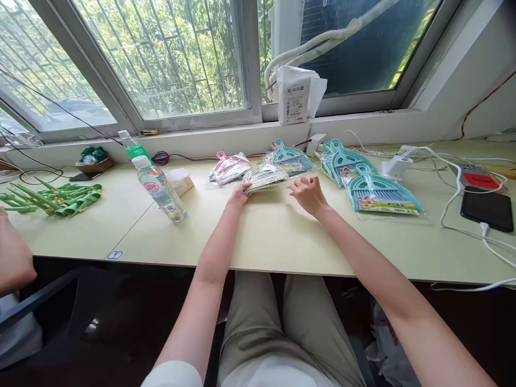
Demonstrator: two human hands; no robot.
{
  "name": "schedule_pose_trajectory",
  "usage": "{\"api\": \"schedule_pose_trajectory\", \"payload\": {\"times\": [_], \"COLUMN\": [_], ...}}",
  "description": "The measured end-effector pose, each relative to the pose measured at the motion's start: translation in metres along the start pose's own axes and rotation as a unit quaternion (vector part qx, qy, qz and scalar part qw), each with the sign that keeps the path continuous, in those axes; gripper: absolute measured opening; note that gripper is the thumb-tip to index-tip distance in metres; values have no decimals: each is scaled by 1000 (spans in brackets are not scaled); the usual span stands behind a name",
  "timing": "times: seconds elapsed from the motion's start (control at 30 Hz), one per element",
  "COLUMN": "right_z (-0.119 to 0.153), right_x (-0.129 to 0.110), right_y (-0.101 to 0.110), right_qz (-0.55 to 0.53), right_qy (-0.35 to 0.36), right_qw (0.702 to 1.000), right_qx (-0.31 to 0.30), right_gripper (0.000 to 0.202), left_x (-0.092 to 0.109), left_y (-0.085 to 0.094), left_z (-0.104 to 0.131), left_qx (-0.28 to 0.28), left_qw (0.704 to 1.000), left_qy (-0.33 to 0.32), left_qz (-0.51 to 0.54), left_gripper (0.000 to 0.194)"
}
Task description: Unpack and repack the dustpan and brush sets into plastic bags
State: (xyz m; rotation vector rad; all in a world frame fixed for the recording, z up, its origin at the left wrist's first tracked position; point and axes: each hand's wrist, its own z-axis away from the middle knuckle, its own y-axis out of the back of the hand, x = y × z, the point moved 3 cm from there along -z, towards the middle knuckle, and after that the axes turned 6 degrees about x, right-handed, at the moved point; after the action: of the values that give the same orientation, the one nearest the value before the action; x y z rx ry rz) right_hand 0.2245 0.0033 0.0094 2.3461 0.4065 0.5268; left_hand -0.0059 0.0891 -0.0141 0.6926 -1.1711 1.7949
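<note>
My left hand (241,194) grips the left end of a bagged pale green dustpan-and-brush set (266,177), tilted up a little over the table. Just right of that set is my right hand (308,194), its fingers curled; whether anything is between them is too small to tell. Behind the held set lie a pink bagged set (230,167) and a blue-green one with a pink loop (289,158). To the right of my right hand, more teal sets (344,160) overlap, with a blue set (382,193) in front of them.
Two plastic bottles (161,191) and a tissue pack (180,181) stand left of my left arm. Green stalk-like pieces (52,198) lie far left, near another person's arm (14,252). White cables, a charger (397,165) and a black phone (487,208) are at the right.
</note>
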Motion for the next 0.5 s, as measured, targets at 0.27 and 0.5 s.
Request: {"api": "schedule_pose_trajectory", "payload": {"times": [0.27, 0.5], "right_z": [5, 4], "right_x": [0, 10], "right_y": [-3, -6], "right_qz": [-95, -148], "right_qy": [-29, -53], "right_qw": [994, 983], "right_qx": [38, 94], "right_gripper": [51, 23], "left_x": [1, 1], "left_y": [0, 2], "left_z": [9, 7], "left_qx": [25, -10], "left_qw": [1000, 1000], "left_qy": [-11, -8], "left_qz": [2, -26], "left_gripper": [44, 29]}}
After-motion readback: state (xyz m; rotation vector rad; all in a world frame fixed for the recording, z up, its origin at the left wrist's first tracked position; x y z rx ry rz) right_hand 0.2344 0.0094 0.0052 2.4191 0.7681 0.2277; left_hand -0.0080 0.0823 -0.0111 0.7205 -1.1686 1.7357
